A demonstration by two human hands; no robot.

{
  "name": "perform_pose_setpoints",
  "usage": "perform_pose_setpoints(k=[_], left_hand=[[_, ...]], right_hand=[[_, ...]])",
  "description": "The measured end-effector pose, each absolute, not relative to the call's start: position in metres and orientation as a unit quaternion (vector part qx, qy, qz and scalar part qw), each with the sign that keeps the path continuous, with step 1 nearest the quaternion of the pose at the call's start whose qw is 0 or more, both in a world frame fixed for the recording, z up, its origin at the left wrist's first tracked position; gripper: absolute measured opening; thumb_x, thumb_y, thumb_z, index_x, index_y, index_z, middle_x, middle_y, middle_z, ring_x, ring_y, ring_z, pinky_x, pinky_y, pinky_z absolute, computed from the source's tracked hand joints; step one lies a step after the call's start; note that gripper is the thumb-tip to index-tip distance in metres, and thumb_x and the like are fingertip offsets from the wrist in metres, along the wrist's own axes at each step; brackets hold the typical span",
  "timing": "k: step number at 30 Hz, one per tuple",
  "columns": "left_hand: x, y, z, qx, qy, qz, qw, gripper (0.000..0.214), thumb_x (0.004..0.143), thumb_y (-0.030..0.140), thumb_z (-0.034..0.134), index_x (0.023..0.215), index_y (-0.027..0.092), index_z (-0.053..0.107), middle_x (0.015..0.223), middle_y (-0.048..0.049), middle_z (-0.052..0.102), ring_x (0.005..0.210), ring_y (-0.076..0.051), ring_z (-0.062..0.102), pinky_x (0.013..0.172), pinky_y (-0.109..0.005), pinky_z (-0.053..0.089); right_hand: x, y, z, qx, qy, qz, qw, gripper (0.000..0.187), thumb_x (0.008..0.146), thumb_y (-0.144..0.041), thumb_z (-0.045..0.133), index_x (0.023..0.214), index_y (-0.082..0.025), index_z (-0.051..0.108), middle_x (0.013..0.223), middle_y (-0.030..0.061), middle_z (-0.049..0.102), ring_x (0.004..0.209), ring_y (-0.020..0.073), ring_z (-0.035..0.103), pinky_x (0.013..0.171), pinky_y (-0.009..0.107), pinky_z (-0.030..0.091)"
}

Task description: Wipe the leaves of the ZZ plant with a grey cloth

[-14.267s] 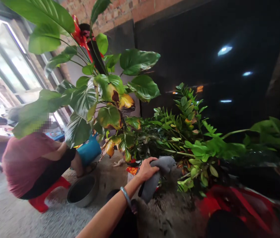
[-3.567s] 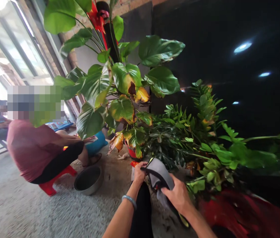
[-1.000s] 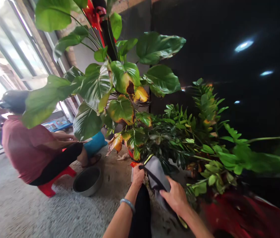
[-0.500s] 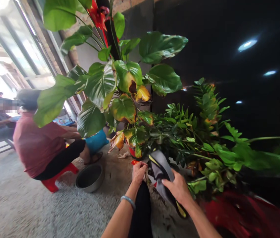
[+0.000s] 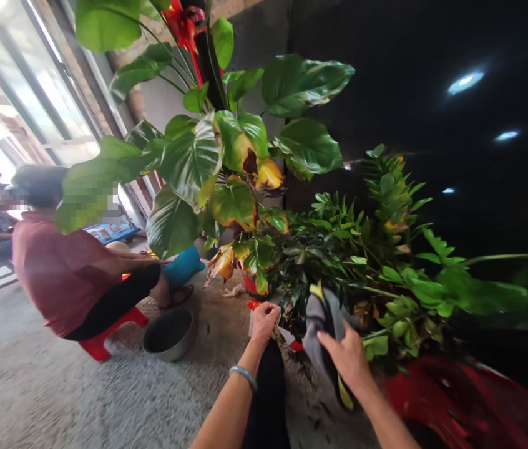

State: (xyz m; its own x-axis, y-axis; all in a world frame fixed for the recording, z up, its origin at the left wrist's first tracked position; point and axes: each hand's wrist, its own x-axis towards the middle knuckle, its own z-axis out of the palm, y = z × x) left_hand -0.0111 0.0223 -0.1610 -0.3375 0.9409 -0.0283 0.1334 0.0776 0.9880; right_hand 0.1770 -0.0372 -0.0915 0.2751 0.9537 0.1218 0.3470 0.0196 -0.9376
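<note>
My right hand (image 5: 349, 357) is wrapped round a grey and black shoe-shaped fabric piece (image 5: 316, 330) with yellow edging, its thumb lying across the near face. The piece tilts upright in front of the low plants; its far side is hidden by my fingers. My left hand (image 5: 265, 321) is closed in a pinch above my dark trouser leg (image 5: 271, 393), to the left of the fabric piece and apart from it. Whatever its fingertips hold, if anything, is too small to make out. A grey bangle (image 5: 244, 378) circles the left wrist.
Leafy plants (image 5: 334, 240) crowd in front, one in a red pot (image 5: 253, 284). A grey basin (image 5: 170, 337) stands on the concrete floor to the left. Beyond it a person in a red shirt (image 5: 58, 268) sits on a red stool (image 5: 98, 346). Red material (image 5: 455, 405) lies at lower right.
My right hand and the fabric piece have moved a little to the right, away from my left hand. My left hand stays pinched, nearly in place. The seated person leans slightly further left.
</note>
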Motion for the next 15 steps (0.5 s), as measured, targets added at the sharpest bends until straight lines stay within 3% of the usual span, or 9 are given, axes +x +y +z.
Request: perform_pose_setpoints(k=[3,5,9,12,15], left_hand=[[-0.014,0.025,-0.162,0.429,0.628,0.523,0.385,0.011,0.057,0.027,0.058,0.051,0.017,0.06,0.07,-0.0039,0.067,0.062,-0.015,0.056,0.052,-0.023,0.04],[-0.013,0.026,-0.161,0.43,0.628,0.518,0.391,0.01,0.056,0.025,0.058,0.05,0.017,0.059,0.073,-0.005,0.068,0.063,-0.015,0.057,0.052,-0.023,0.041],[-0.004,0.024,-0.156,0.433,0.62,0.504,0.417,0.01,0.056,0.025,0.058,0.048,0.018,0.055,0.048,0.0014,0.055,0.049,-0.013,0.051,0.046,-0.022,0.038],[0.001,0.023,-0.153,0.429,0.616,0.501,0.429,0.009,0.055,0.023,0.058,0.049,0.018,0.054,0.041,0.0037,0.05,0.044,-0.012,0.049,0.043,-0.021,0.036],[0.0,0.024,-0.152,0.417,0.62,0.505,0.431,0.01,0.054,0.018,0.058,0.046,0.019,0.052,0.038,0.0039,0.049,0.039,-0.011,0.044,0.041,-0.021,0.034]], right_hand=[[0.181,-0.07,-0.101,-0.615,-0.532,0.359,0.458,0.036,0.053,-0.04,0.057,0.08,-0.02,0.069,0.078,0.0105,0.074,0.077,0.0311,0.068,0.07,0.039,0.053],[0.186,-0.067,-0.09,-0.626,-0.502,0.339,0.491,0.041,0.054,-0.045,0.06,0.083,-0.019,0.068,0.081,0.0117,0.073,0.081,0.0318,0.068,0.073,0.04,0.053],[0.196,-0.02,-0.062,-0.652,-0.418,0.258,0.577,0.047,0.052,-0.051,0.061,0.085,-0.017,0.064,0.086,0.0162,0.072,0.088,0.0343,0.065,0.078,0.044,0.05],[0.192,-0.007,-0.067,-0.652,-0.421,0.308,0.55,0.038,0.048,-0.043,0.06,0.077,-0.018,0.062,0.083,0.0172,0.072,0.087,0.0358,0.065,0.081,0.045,0.049],[0.176,-0.035,-0.08,-0.628,-0.463,0.388,0.491,0.029,0.048,-0.037,0.058,0.07,-0.02,0.063,0.073,0.0125,0.072,0.077,0.034,0.067,0.075,0.044,0.052]])
